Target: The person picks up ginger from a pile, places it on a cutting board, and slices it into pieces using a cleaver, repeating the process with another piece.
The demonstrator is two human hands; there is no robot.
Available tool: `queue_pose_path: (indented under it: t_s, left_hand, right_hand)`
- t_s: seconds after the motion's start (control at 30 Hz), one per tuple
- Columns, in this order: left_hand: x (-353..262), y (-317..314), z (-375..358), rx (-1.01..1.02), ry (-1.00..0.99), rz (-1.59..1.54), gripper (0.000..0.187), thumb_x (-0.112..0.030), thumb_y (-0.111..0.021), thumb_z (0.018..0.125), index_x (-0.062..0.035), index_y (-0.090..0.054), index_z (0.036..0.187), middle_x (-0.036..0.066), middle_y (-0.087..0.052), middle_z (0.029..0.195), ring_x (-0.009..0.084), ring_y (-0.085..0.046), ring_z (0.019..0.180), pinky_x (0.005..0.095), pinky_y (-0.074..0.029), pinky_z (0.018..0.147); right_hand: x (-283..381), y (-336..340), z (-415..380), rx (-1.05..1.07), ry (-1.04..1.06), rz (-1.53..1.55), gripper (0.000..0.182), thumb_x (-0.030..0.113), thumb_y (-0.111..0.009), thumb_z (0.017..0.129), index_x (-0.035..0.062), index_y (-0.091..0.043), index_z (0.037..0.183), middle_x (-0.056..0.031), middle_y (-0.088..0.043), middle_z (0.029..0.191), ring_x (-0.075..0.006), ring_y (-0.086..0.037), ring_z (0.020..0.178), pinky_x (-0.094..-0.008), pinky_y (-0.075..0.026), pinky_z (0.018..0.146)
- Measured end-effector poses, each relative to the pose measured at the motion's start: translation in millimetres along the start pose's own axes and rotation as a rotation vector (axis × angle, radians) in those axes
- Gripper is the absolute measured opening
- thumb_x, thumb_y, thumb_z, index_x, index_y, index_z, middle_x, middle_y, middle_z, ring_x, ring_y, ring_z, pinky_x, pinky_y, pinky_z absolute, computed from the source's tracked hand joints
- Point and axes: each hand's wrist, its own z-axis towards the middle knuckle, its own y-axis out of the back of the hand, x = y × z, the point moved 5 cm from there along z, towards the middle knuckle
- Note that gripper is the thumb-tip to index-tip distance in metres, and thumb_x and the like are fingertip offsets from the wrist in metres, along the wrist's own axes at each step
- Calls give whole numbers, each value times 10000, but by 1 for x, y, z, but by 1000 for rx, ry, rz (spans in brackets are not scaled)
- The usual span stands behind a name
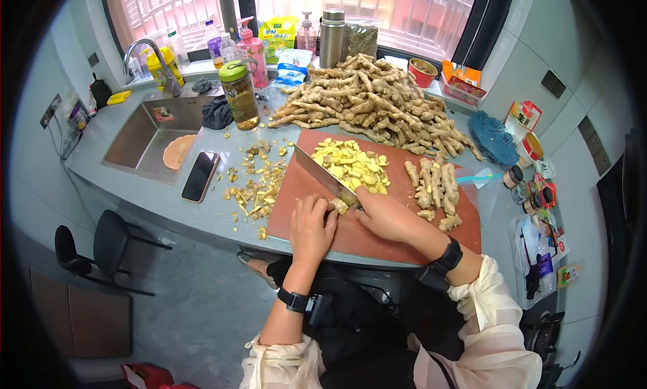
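Note:
My right hand grips the handle end of a cleaver, whose broad blade points up and to the left. Under my left hand, with its fingers curled, a piece of ginger root is pinned beside the blade. Both hands are over the front of a reddish-brown cutting board. Just beyond the blade lies a heap of yellow ginger slices. Several whole ginger roots rest on the board's right side. The cleaver's handle is mostly hidden by my right hand.
A large ginger pile stands behind the board. Peel scraps and a phone lie to the left, near a sink. A tea bottle stands by the sink. Jars and a blue leaf-shaped dish are at right.

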Motion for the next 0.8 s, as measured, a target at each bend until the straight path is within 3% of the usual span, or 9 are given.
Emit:
queue_pose_path:
  t_s: [0.33,0.53,0.8]
  left_hand:
    - [1,-3,1,16,10,7,141,-141,-771,866,-77,-657,918,79,-645,1081,332,-603,1024,450,-478,848]
    - [2,-1,0,-3,15,0,144,-142,-774,863,-80,-660,927,81,-645,1087,334,-603,1029,452,-479,852]
    - [3,-3,-1,7,21,2,147,-150,-782,861,-85,-670,929,78,-645,1058,328,-603,1013,452,-478,846]
  right_hand:
    - [-20,5,-37,14,-70,2,335,242,-657,1000,-10,-501,1156,-302,-683,966,-512,-657,943,-575,-508,801]
    - [-26,20,-25,-177,50,50,343,238,-660,992,-12,-498,1162,-313,-682,978,-519,-656,953,-584,-508,835]
    - [-11,28,-44,-1,-14,58,374,257,-653,998,-30,-498,1181,-328,-676,1037,-522,-649,1005,-583,-507,876]
